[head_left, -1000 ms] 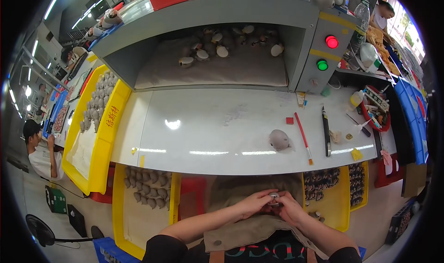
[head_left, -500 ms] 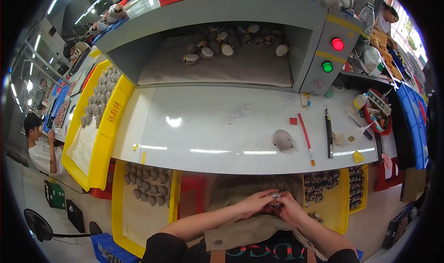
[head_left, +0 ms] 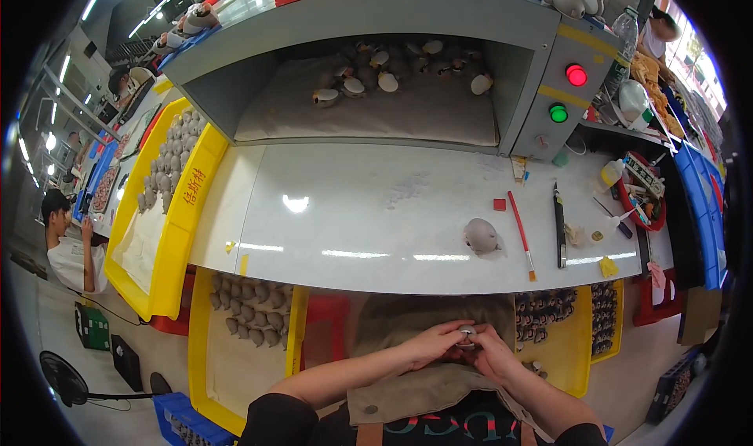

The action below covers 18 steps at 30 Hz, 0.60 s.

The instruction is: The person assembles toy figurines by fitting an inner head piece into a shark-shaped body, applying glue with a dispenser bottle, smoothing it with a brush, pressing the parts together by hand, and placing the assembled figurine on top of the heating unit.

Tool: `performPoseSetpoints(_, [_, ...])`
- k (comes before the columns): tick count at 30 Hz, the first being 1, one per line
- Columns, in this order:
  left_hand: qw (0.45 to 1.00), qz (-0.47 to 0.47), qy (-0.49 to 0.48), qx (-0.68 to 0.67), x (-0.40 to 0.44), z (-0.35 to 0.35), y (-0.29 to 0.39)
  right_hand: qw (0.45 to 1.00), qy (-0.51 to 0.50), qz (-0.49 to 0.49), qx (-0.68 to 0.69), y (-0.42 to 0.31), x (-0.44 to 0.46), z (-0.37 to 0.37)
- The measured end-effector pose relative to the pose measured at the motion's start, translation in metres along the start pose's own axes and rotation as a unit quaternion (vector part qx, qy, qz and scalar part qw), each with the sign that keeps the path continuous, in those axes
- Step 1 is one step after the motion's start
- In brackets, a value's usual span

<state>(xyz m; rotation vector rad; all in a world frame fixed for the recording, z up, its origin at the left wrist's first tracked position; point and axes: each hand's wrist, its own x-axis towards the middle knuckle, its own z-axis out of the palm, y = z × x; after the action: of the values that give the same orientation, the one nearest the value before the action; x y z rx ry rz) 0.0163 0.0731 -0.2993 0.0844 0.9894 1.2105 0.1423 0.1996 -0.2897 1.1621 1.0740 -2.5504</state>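
Note:
Close to my apron, below the table's front edge, a small grey-and-white figurine (head_left: 467, 332) is pinched between both hands. My left hand (head_left: 438, 344) has its fingers closed on one side of it. The thumb and fingers of my right hand (head_left: 491, 353) grip the other side. Fingers cover most of the figurine, so its full shape is hidden. On the white table (head_left: 353, 211) ahead lies a rounded grey figurine (head_left: 481, 236). To its right are a red-handled paintbrush (head_left: 520, 230), a black knife-like tool (head_left: 559, 226) and a small red block (head_left: 499, 204).
A grey box oven (head_left: 353, 30) with penguin figurines inside stands at the back. Yellow trays of grey figurines (head_left: 161, 234) are at left; another yellow tray (head_left: 576, 352) holds dark figurines at right. A red basket of tools (head_left: 645, 211) sits right. Other people work nearby.
The camera view has shifted very slightly. Both hands keep their hold on the figurine in nearly the same place.

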Motion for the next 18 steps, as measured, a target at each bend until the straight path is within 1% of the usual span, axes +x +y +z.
performPoseSetpoints(18, [1.000,-0.001,-0.003,0.001,0.0018,-0.0011,-0.0009,1.000,-0.006,-0.006,0.006,0.0018,0.0022,-0.0019])
